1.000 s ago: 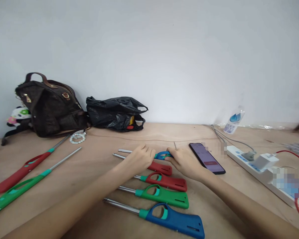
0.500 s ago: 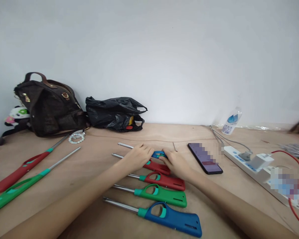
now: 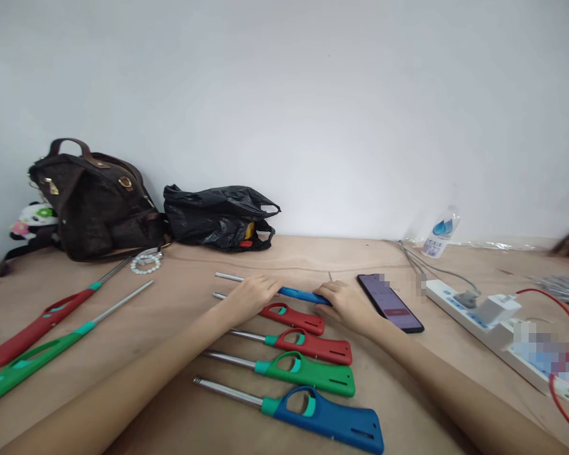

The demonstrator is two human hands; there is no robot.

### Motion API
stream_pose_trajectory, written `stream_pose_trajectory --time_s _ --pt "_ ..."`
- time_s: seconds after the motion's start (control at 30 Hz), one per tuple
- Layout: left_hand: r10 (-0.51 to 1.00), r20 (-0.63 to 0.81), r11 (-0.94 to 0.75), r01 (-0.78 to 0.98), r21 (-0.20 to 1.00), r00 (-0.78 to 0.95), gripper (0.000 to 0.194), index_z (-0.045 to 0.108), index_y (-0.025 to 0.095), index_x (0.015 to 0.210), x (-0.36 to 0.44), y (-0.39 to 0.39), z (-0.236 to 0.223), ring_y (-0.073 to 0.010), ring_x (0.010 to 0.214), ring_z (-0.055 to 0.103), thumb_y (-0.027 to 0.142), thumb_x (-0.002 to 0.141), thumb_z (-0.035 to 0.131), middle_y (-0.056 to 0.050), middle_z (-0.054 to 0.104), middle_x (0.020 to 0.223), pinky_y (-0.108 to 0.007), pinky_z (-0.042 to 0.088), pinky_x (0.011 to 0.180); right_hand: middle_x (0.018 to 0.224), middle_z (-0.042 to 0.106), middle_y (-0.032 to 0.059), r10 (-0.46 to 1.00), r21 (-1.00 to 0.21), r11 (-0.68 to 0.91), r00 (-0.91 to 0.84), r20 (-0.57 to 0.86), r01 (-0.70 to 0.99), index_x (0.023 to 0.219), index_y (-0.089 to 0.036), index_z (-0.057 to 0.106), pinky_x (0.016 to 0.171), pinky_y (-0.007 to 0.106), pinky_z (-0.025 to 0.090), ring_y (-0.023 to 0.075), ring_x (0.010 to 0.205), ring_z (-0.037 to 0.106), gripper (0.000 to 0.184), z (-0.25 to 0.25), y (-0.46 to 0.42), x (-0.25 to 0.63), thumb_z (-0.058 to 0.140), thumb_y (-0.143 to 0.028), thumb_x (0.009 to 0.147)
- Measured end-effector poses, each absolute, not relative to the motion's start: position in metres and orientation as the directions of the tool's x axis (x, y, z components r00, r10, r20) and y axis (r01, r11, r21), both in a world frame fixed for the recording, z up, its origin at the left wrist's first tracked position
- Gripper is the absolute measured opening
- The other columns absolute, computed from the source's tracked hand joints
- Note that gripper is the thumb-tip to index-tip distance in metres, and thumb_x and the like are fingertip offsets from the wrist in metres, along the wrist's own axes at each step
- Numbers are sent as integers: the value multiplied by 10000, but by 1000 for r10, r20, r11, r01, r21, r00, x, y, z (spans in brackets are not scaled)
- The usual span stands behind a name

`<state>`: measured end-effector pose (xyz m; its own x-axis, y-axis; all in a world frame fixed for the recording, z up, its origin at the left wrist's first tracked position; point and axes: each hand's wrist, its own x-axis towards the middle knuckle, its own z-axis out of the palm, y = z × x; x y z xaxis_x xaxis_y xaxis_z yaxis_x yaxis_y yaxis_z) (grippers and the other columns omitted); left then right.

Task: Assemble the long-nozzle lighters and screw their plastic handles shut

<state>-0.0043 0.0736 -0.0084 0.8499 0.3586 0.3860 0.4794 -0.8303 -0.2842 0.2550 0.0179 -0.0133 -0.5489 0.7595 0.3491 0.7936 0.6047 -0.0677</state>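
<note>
Several long-nosed utility lighters lie in a row on the wooden table. My left hand and my right hand both rest on the farthest one, a blue lighter, fingers curled over it at each side. Its metal tube sticks out to the left. Nearer to me lie a red lighter, a second red lighter, a green lighter and a large blue lighter, all with tubes pointing left.
A long red lighter and a long green lighter lie at the left. A brown handbag and black plastic bag stand against the wall. A phone, power strip and small bottle are at the right.
The far blue lighter has been turned onto its edge, so its trigger loop no longer shows. Both hands shifted a little farther up the table with it.
</note>
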Motion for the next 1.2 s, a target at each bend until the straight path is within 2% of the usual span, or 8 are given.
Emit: stream_pose_trajectory --time_s 0.17,0.4,0.47,0.63,0.8,0.97,1.1,1.2 --pt "379 377 -826 493 -272 845 205 598 107 998 -4 74 -15 -245 895 660 7 860 485 -134 682 983 -360 519 792 946 674 107 743 -62 619 -557 371 783 1018 -143 633 789 334 478 220 883 627 160 -15 19 254 559 -220 898" --pt "385 317 -853 465 -236 867 339 581 141 1186 -7 79 -16 -242 1043 627 47 862 539 -121 658 1145 -374 500 890 921 681 74 881 -348 435 -313 354 830 967 -160 627 691 284 467 172 780 630 160 7 26 278 487 -217 914" --pt "387 307 -875 451 -175 870 351 575 165 1223 -8 77 -13 -242 1098 598 90 883 536 -108 630 1215 -389 477 937 832 685 55 924 -360 360 -277 263 861 866 -165 633 626 272 445 170 711 615 130 15 26 289 504 -176 868" --pt "405 319 -911 410 55 857 345 581 190 1227 6 67 -6 -192 1158 556 106 915 459 -68 601 1270 -345 428 1004 675 671 9 913 -426 282 -377 -155 859 696 -176 632 530 217 397 141 621 609 193 25 20 308 507 -30 713" --pt "475 388 -879 404 254 790 272 633 159 1110 49 64 -9 -195 1089 589 98 882 498 -75 650 1160 -317 447 963 764 681 28 897 -218 293 -347 -273 931 738 -184 654 529 233 356 178 691 619 88 18 11 301 619 -117 693" --pt "629 326 -751 442 491 706 220 671 132 1004 84 72 -20 -217 923 649 182 790 680 -80 694 1009 -300 493 841 852 692 79 894 -36 353 -349 -282 935 829 -161 668 557 252 333 216 757 632 175 15 2 289 514 -116 759" --pt "666 295 -680 396 617 685 233 677 120 967 89 76 -26 -206 870 658 124 737 716 -67 709 933 -290 499 804 844 690 107 892 11 389 -373 -257 921 804 -136 657 554 255 317 211 731 630 217 17 -4 285 449 -80 778" --pt "667 316 -677 370 636 675 245 679 131 948 83 74 -29 -202 882 651 84 711 721 -58 706 941 -298 491 826 844 684 95 886 -39 391 -387 -255 920 797 -144 646 541 252 311 205 723 621 194 18 -4 287 465 -85 763"
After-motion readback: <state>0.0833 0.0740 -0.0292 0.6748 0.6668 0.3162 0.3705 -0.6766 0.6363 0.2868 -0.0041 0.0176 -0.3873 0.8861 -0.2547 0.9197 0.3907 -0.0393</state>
